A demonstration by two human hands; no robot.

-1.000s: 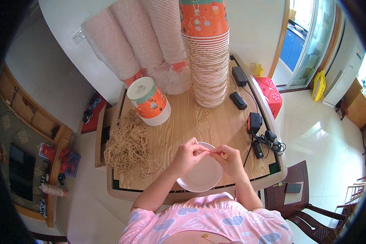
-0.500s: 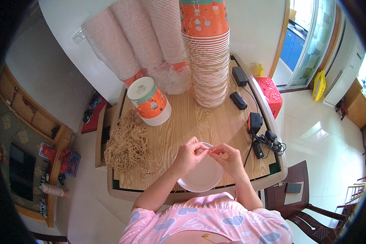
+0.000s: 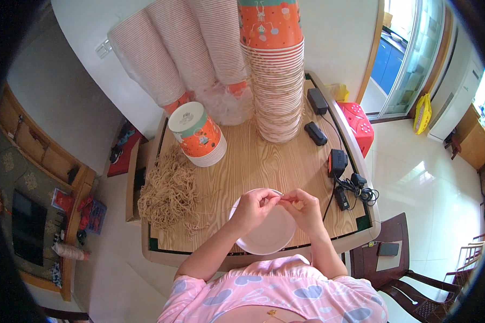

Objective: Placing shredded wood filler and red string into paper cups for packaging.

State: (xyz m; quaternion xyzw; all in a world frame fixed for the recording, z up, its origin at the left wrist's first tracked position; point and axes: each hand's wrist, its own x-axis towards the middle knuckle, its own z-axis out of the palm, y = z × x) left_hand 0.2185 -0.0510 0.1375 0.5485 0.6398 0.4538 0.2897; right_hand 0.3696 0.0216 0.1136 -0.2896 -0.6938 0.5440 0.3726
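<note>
My left hand (image 3: 255, 209) and my right hand (image 3: 303, 210) meet fingertip to fingertip, both closed in a pinch. Something very thin and small is between them, too fine to make out. Just beneath sits a round white paper bucket (image 3: 267, 236), its pale inside facing up, at the table's near edge. My hands cover its far rim. To the left lies a tangled heap of tan twine (image 3: 170, 194), with loose strands trailing toward the bucket. Behind that heap a short stack of orange and green printed paper buckets (image 3: 202, 137) stands upside down.
A tall stack of paper buckets (image 3: 277, 89) rises at the table's back, tan strands hanging over it. Plastic-wrapped bucket stacks (image 3: 151, 59) lean behind. Black adapters (image 3: 338, 161) and coiled cables (image 3: 364, 191) line the right edge. A red stool (image 3: 357, 126) and dark chair (image 3: 382, 247) stand right.
My hands have shifted very slightly, and the fingers have turned a little, staying pinched together above the bucket. Everything else on the table stands where it was.
</note>
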